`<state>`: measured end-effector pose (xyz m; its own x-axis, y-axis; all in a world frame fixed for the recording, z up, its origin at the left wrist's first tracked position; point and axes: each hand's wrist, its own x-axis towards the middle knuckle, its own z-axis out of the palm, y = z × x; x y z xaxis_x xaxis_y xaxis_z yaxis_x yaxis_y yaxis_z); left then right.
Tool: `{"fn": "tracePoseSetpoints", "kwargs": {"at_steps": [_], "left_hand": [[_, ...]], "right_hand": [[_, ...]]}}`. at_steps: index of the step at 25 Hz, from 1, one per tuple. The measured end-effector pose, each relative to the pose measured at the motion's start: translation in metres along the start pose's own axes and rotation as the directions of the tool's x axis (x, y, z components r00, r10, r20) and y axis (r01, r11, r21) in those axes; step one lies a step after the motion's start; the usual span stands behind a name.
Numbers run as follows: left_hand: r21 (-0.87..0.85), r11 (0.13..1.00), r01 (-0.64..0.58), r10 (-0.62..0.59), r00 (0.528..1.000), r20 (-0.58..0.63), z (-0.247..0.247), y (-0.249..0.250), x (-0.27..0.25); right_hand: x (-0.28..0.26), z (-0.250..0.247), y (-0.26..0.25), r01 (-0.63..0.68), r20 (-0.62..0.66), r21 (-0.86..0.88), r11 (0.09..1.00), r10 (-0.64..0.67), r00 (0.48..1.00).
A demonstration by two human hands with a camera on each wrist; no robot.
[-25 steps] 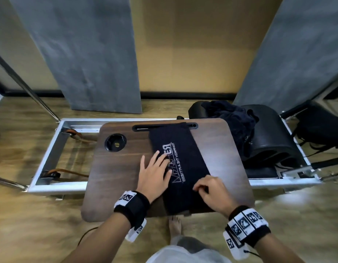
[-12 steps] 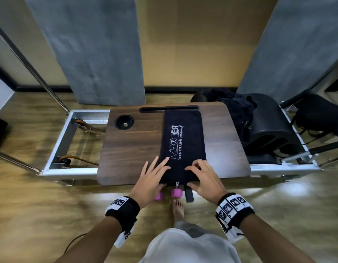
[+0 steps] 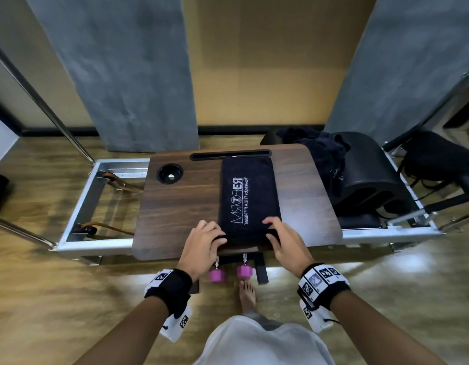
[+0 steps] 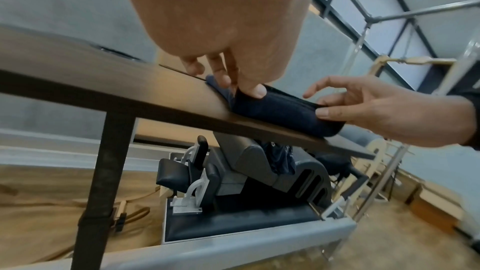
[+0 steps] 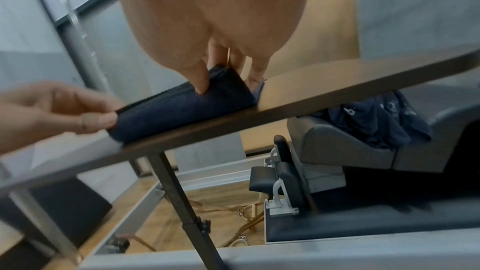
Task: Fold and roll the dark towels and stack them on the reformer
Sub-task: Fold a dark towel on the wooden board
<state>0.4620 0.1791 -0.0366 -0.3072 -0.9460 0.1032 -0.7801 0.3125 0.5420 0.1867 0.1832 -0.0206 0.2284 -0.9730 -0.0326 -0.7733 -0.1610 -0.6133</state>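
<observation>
A dark towel with white lettering lies folded in a long strip on the wooden table top. Its near end is turned up into a first small roll at the table's near edge. My left hand pinches the roll's left end, thumb on the near side and fingers on top. My right hand pinches the roll's right end the same way. A heap of unfolded dark towels lies on the black arc barrel of the reformer, to the right.
The table top has a round cup hole at the back left and a slot along its far edge. Two pink dumbbells lie on the floor by my bare foot. Metal poles stand at the left.
The towel was straightened to lie square to the table edge. Both hands slid from its middle to its near end and curled it up into the start of a roll.
</observation>
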Motion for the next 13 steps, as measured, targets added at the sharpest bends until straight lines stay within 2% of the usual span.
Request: {"fn": "tracePoseSetpoints", "kwargs": {"at_steps": [1, 3, 6, 8, 11, 13], "left_hand": [[-0.05, 0.998, 0.041, -0.041, 0.999, -0.009, 0.001, 0.0, 0.002], [-0.125, 0.983, 0.138, -0.14, 0.99, -0.009, 0.005, 0.0, 0.006], [-0.257, 0.916, 0.307, -0.311, 0.95, 0.027, 0.008, -0.001, 0.013], [-0.323, 0.867, 0.378, -0.381, 0.923, 0.057, 0.009, -0.001, 0.019], [-0.322, 0.834, 0.448, -0.452, 0.89, 0.066, 0.007, -0.001, 0.029], [-0.308, 0.823, 0.478, -0.483, 0.873, 0.066, 0.006, 0.002, 0.035]], "right_hand": [[0.002, -0.001, 0.001, -0.034, -0.008, 0.058, 0.998, 0.034, 0.999], [0.005, 0.0, 0.003, 0.012, -0.046, 0.046, 0.999, -0.01, 0.999], [0.008, 0.007, 0.007, 0.032, -0.081, -0.033, 0.999, -0.035, 0.996], [0.008, 0.01, 0.008, 0.021, -0.083, -0.132, 0.991, -0.032, 0.996], [0.009, 0.01, 0.012, 0.143, -0.07, -0.32, 0.936, -0.174, 0.982], [0.012, 0.007, 0.011, 0.187, -0.062, -0.376, 0.908, -0.226, 0.972]]}}
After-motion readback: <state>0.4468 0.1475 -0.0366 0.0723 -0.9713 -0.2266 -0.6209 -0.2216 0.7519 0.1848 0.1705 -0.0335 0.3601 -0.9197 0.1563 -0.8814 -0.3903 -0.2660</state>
